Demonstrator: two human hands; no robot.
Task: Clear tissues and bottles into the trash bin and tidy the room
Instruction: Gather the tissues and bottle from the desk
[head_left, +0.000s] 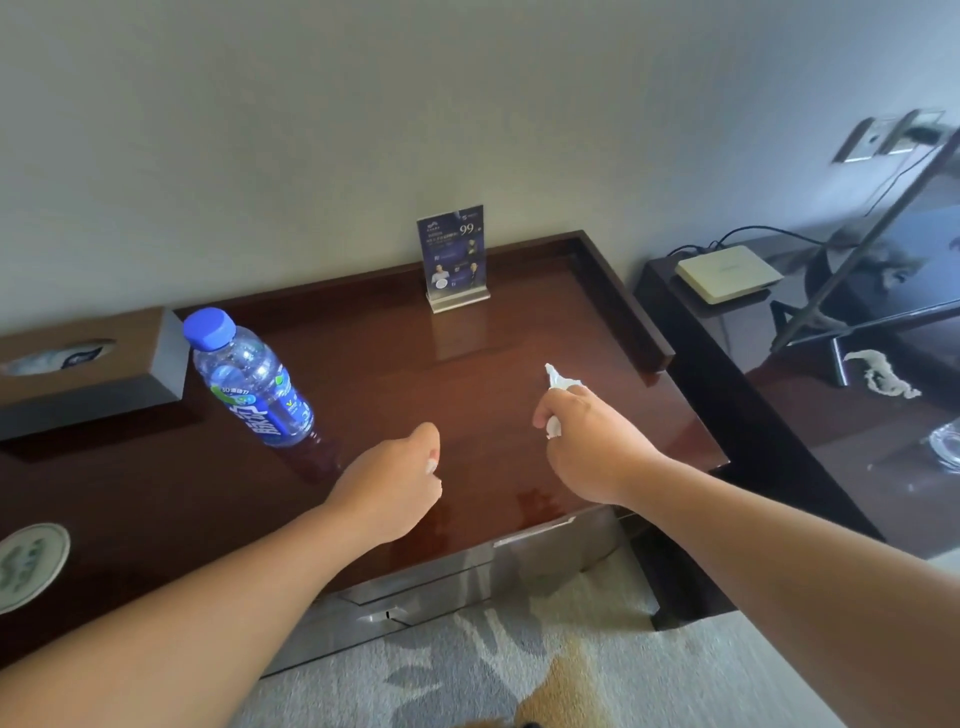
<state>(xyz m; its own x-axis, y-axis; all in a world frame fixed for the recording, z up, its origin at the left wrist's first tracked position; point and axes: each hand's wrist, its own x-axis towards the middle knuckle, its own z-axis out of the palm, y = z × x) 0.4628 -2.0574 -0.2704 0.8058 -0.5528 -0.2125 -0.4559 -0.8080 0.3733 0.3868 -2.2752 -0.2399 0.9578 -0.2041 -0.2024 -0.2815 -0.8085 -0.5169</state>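
Observation:
Over the middle of the dark wooden desk (467, 364), my right hand (587, 436) grips a crumpled white tissue (560, 380) whose ends stick out above and below the fist. My left hand (400, 478) is curled into a fist over the desk's front part, and a small bit of white tissue (432, 466) shows at its fingers. A clear plastic bottle (249, 384) with a blue cap and blue label stands upright on the desk, left of my left hand and apart from it.
A brown tissue box (88, 369) sits at the desk's left. A blue card in a clear stand (454, 257) is against the wall. A round coaster (28, 566) lies at the near left. To the right, a lower table holds a white box (727, 273), cables and a glass ashtray (946, 447).

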